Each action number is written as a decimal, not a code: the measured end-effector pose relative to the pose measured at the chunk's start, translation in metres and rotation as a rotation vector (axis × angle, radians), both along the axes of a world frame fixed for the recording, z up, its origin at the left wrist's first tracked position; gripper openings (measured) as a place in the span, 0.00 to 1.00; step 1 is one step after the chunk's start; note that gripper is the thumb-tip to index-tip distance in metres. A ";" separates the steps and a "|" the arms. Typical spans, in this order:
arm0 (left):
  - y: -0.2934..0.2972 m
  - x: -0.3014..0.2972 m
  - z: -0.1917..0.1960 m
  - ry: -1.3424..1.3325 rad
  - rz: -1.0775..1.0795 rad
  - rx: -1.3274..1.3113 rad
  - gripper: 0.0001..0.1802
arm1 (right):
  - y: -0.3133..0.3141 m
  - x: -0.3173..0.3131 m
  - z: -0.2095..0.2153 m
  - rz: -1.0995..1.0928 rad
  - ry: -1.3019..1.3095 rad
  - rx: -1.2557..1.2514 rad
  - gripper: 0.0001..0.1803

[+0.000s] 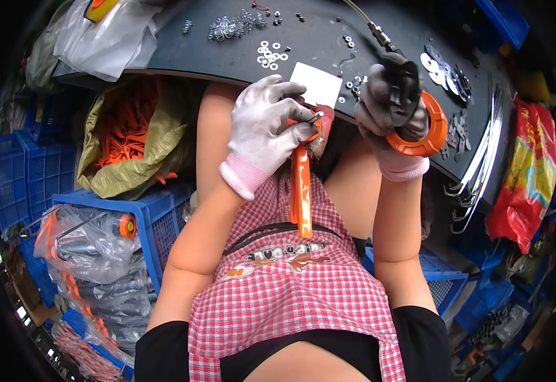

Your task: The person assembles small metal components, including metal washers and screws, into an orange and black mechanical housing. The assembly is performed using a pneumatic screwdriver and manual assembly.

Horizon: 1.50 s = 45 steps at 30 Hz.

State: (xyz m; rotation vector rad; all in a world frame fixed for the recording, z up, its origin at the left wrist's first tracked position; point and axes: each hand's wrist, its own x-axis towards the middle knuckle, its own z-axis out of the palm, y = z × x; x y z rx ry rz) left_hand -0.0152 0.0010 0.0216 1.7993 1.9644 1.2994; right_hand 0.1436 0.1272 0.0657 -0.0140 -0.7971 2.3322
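My left hand (262, 124), in a white glove with a pink cuff, grips an orange handle-like part (301, 194) that hangs down over my lap. Between its thumb and fingertips a small dark metal pin (316, 117) sticks out. My right hand (380, 111), gloved and dirtied grey, is closed round a black air tool (403, 86) with a hose fitting at its top. An orange ring-shaped part (438, 130) sits against that hand's fingers; how it is held is partly hidden. A reddish piece (322, 127) lies just beyond the left fingertips, beside a white square (316, 84) at the bench edge.
On the dark bench (195, 54) lie springs (233, 27), white washers (271, 56), flat metal discs (440, 69) and long bent rods (485, 140). A sack of orange parts (125, 127) and a blue crate (163, 223) stand left. A red-yellow bag (526, 178) hangs right.
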 end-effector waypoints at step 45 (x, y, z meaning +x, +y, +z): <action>-0.001 0.011 -0.007 -0.079 0.021 -0.006 0.37 | -0.024 0.005 -0.010 -0.466 -1.128 1.184 0.16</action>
